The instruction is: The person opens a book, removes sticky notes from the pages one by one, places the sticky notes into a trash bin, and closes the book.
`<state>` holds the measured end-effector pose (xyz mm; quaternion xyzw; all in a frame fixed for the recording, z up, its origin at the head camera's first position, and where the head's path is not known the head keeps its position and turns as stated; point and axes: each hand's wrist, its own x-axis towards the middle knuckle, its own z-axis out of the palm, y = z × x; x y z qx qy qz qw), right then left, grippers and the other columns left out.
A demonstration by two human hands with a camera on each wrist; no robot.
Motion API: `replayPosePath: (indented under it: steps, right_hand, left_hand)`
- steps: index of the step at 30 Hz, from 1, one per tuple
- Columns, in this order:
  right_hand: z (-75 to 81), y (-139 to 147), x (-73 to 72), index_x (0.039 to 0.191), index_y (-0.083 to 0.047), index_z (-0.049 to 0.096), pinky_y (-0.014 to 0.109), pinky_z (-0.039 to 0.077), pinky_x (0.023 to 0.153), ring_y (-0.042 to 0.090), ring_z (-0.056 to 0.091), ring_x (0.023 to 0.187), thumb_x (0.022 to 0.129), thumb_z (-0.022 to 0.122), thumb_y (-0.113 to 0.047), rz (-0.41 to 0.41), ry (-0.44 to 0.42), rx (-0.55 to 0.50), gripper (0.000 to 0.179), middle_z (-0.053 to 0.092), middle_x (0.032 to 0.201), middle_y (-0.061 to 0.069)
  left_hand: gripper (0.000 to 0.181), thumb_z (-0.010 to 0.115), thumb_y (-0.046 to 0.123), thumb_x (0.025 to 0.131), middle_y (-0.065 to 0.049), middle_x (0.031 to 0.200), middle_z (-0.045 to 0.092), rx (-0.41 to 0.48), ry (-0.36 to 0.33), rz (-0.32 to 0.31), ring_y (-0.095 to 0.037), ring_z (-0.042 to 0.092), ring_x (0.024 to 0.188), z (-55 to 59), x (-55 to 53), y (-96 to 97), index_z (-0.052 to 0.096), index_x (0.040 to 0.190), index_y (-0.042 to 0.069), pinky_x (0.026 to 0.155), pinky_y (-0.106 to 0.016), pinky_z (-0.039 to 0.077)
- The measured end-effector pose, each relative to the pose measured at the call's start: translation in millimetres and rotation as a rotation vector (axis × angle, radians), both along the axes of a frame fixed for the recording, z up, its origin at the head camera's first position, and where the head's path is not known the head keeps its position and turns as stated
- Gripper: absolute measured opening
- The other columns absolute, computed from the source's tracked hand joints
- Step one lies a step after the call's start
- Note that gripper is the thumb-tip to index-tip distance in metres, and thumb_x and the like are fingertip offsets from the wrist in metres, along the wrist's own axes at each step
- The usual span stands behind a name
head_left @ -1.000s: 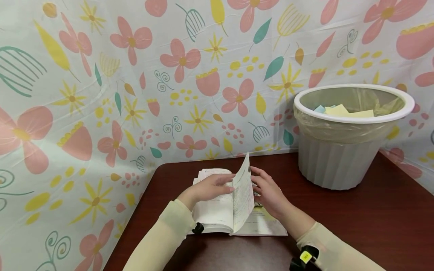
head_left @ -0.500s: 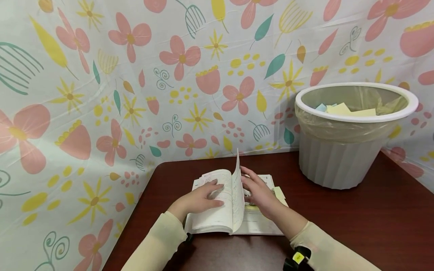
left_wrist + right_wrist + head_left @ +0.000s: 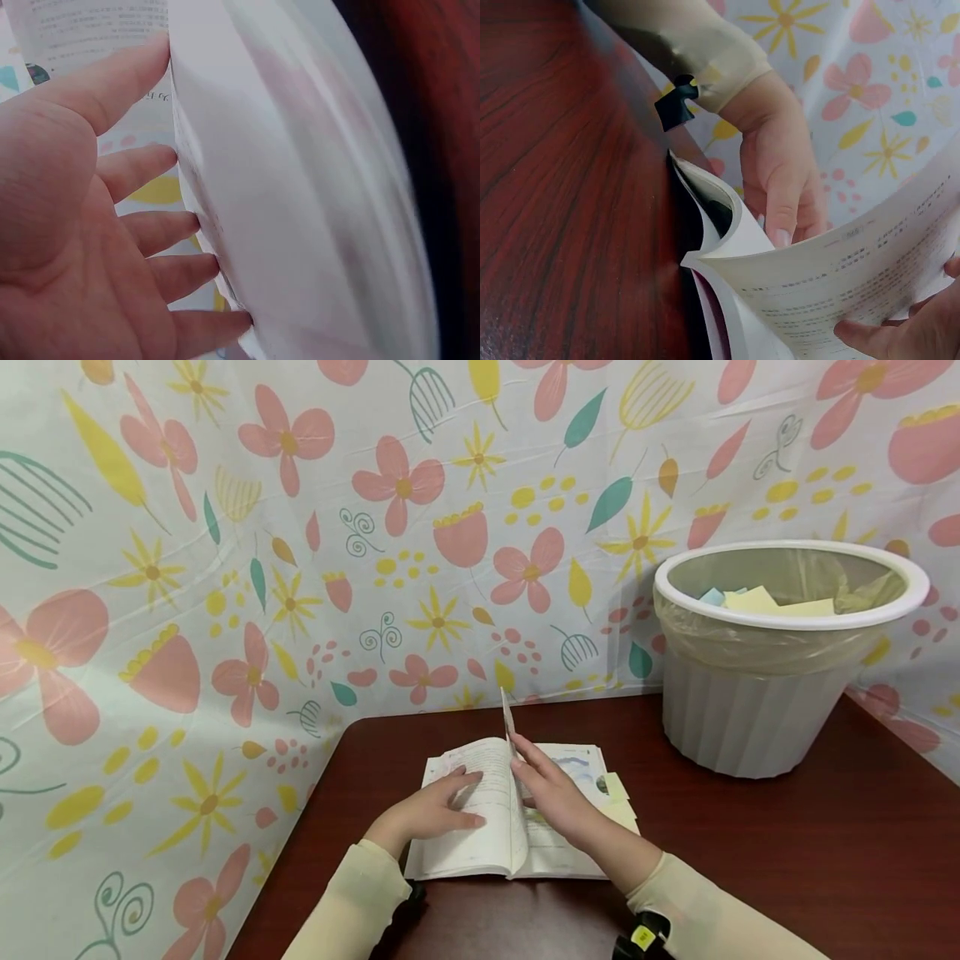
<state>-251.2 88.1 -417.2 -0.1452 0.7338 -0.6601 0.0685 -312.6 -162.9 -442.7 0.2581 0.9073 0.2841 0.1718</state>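
An open book (image 3: 465,852) lies on the dark wooden table, with a raised page (image 3: 877,255) standing nearly upright at its middle. My left hand (image 3: 426,810) rests on the left-hand pages with its fingers spread; in the left wrist view its straight fingertips (image 3: 184,225) touch the paper. On the other side of the standing page, my right hand (image 3: 558,797) presses against it with extended fingers. At the bottom right of the right wrist view, that hand's fingertips (image 3: 851,330) meet the printed page. Pale yellow sticky notes (image 3: 617,787) stick out from the book's right edge.
A grey wastebasket (image 3: 742,718) with a white rim and a clear liner stands at the back right of the table (image 3: 750,852). Yellow and blue paper pieces (image 3: 757,600) lie in it. A floral curtain (image 3: 300,568) hangs behind the table.
The raised page has swung leftward, the right hand moving with it. My left hand has drawn back left from the page onto the left-hand side. More of the right-hand pages and sticky notes now show.
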Motion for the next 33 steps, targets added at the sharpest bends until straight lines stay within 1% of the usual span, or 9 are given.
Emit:
replayPosePath:
  steps: [4,9,15,18,21,24,28,30,33]
  right_hand:
    - [-0.2,0,2.3,0.164,-0.032,0.025,0.064,0.043,0.112,0.040,0.024,0.157,0.110,0.039,-0.048,-0.010,0.017,0.050,0.058,0.019,0.173,0.007]
    - [-1.7,4,4.0,0.163,-0.039,0.028,0.063,0.043,0.113,0.039,0.029,0.155,0.109,0.043,-0.050,-0.032,0.027,0.096,0.057,0.024,0.171,0.008]
    - [-8.0,6,5.2,0.161,-0.039,0.031,0.064,0.027,0.123,0.035,0.023,0.158,0.107,0.046,-0.053,-0.047,0.114,0.245,0.059,0.025,0.172,0.002]
    - [-12.6,4,6.2,0.162,-0.032,0.033,0.063,0.020,0.125,0.032,0.020,0.160,0.106,0.049,-0.051,-0.035,0.170,0.300,0.061,0.024,0.172,0.006]
    - [-16.8,0,8.2,0.163,-0.026,0.033,0.063,0.018,0.126,0.032,0.017,0.160,0.106,0.051,-0.047,0.000,0.209,0.330,0.063,0.020,0.172,0.012]
    - [-20.3,-3,11.3,0.163,-0.021,0.032,0.064,0.018,0.125,0.035,0.016,0.160,0.106,0.051,-0.047,0.047,0.228,0.364,0.065,0.017,0.173,0.016]
    - [-24.9,-7,15.2,0.163,-0.022,0.033,0.065,0.021,0.124,0.035,0.016,0.160,0.105,0.050,-0.053,0.103,0.232,0.430,0.068,0.015,0.173,0.014]
    - [-27.1,-7,16.3,0.163,-0.023,0.034,0.065,0.022,0.124,0.035,0.017,0.160,0.105,0.049,-0.056,0.120,0.237,0.463,0.068,0.015,0.173,0.014]
    - [-29.2,-8,17.1,0.161,-0.021,0.037,0.065,0.024,0.123,0.037,0.019,0.159,0.104,0.049,-0.057,0.142,0.251,0.503,0.069,0.015,0.173,0.016]
  left_hand:
    - [0.083,0.071,0.053,0.093,-0.015,0.172,0.020,0.010,0.002,-0.005,-0.031,0.018,0.161,-4.5,1.9,3.6,0.035,0.162,0.024,0.127,-0.056,0.025]
    - [0.083,0.068,0.055,0.094,-0.017,0.171,0.023,0.014,0.018,-0.017,-0.032,0.020,0.160,-5.1,3.7,14.8,0.035,0.162,0.022,0.126,-0.056,0.026]
    - [0.080,0.068,0.053,0.095,-0.017,0.171,0.022,0.007,0.023,-0.003,-0.032,0.024,0.159,-4.8,5.9,20.1,0.036,0.162,0.022,0.125,-0.056,0.029]
    - [0.079,0.069,0.052,0.095,-0.016,0.171,0.022,0.003,0.022,0.021,-0.033,0.024,0.159,-6.2,5.5,15.6,0.037,0.161,0.022,0.124,-0.057,0.029]
    - [0.077,0.071,0.049,0.094,-0.016,0.170,0.026,0.011,0.036,0.044,-0.035,0.027,0.157,-9.5,3.0,8.4,0.041,0.160,0.021,0.123,-0.058,0.032]
    - [0.070,0.070,0.047,0.095,-0.011,0.165,0.039,0.029,0.074,0.049,-0.032,0.042,0.150,-12.9,0.1,1.0,0.046,0.156,0.022,0.117,-0.053,0.041]
    - [0.062,0.069,0.040,0.098,-0.006,0.153,0.055,0.060,0.100,0.036,-0.027,0.060,0.130,-15.2,-3.4,-9.2,0.048,0.154,0.023,0.101,-0.046,0.051]
    - [0.062,0.069,0.036,0.099,-0.007,0.150,0.057,0.048,0.108,0.046,-0.026,0.062,0.127,-15.1,-5.0,-14.0,0.047,0.154,0.020,0.099,-0.046,0.053]
    - [0.057,0.068,0.031,0.099,-0.014,0.153,0.053,-0.020,0.121,0.106,-0.033,0.058,0.134,-15.9,-7.7,-20.4,0.052,0.150,0.013,0.104,-0.051,0.051]
